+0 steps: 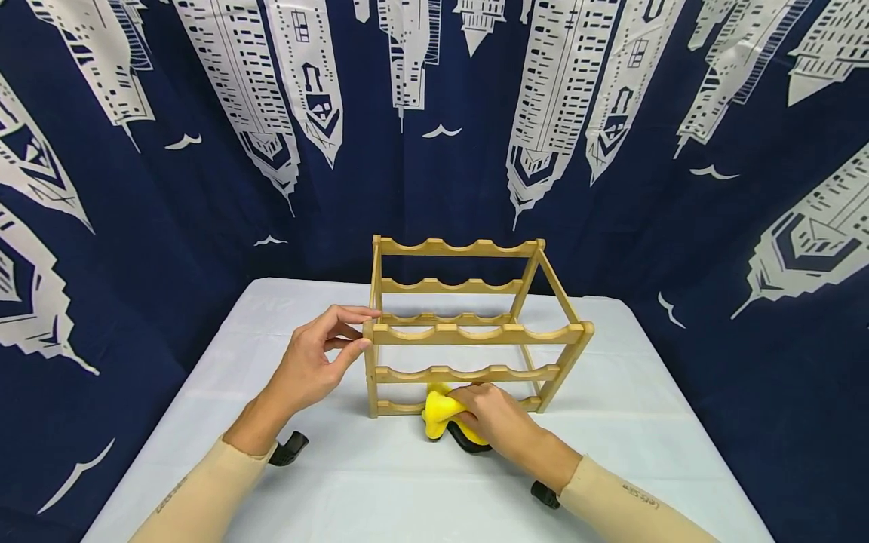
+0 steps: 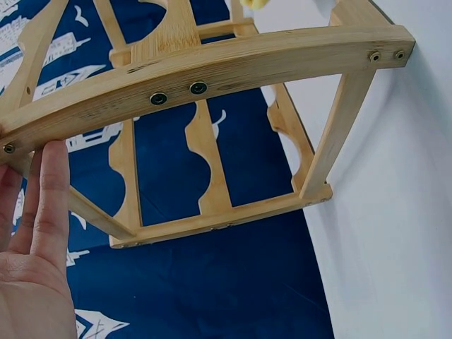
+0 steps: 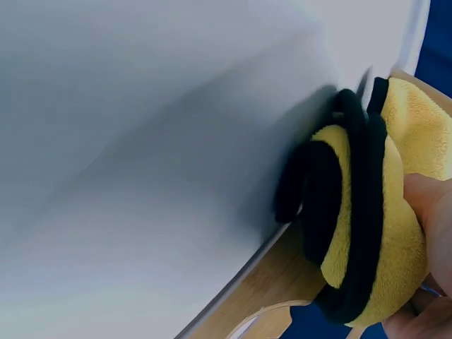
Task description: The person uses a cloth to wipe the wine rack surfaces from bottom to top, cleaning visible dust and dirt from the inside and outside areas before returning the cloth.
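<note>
A light wooden rack [image 1: 468, 334] with scalloped rails in three tiers stands on the white-covered table. My left hand [image 1: 319, 358] holds its upper left front corner, thumb in front and fingers along the side. In the left wrist view, the fingers [image 2: 53, 205] lie against the side bar [image 2: 247, 70], which has screws in it. My right hand [image 1: 498, 422] grips a bunched yellow cloth with black edging [image 1: 441, 411] at the bottom front rail [image 1: 400, 408]. Seen from the right wrist, the folded cloth [image 3: 395, 247] covers part of that rail, and its black edge hangs near the tabletop.
The white tablecloth [image 1: 380, 483] spreads around the rack. Behind and beside the table hangs a dark blue curtain [image 1: 434, 181] printed with white buildings and birds. A black wrist device [image 1: 288, 449] sits under the left wrist, another [image 1: 545, 495] under the right.
</note>
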Action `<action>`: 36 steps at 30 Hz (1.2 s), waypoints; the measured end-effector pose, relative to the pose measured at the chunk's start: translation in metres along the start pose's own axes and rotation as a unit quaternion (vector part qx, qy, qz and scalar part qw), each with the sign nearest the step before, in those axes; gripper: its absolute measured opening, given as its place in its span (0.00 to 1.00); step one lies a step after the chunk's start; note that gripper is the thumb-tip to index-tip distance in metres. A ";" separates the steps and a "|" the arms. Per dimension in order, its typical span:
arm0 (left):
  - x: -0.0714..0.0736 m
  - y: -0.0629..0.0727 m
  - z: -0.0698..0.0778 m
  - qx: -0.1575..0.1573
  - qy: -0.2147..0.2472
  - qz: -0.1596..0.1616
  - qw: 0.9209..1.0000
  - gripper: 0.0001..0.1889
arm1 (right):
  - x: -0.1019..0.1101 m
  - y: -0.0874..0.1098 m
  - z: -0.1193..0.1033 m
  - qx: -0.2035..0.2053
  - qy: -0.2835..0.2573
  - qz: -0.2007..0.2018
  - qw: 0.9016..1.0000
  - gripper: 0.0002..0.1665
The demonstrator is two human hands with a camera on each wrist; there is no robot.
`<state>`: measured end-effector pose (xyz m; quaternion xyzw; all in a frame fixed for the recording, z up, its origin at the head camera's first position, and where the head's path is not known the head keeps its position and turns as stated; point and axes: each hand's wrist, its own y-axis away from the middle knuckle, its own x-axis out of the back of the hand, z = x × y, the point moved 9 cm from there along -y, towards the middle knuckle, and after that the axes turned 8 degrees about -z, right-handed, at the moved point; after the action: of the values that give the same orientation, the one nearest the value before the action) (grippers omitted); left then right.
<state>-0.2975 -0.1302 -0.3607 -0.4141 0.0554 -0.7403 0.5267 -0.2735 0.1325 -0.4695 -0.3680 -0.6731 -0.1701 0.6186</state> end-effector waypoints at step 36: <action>0.003 -0.001 -0.001 -0.016 0.014 0.006 1.000 0.15 | 0.041 0.074 0.047 -0.077 0.159 0.030 0.984 0.30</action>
<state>-0.2989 -0.1323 -0.3595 -0.4120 0.0770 -0.7416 0.5238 -0.2527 0.2258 -0.4552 -0.4025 -0.5395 -0.2592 0.6926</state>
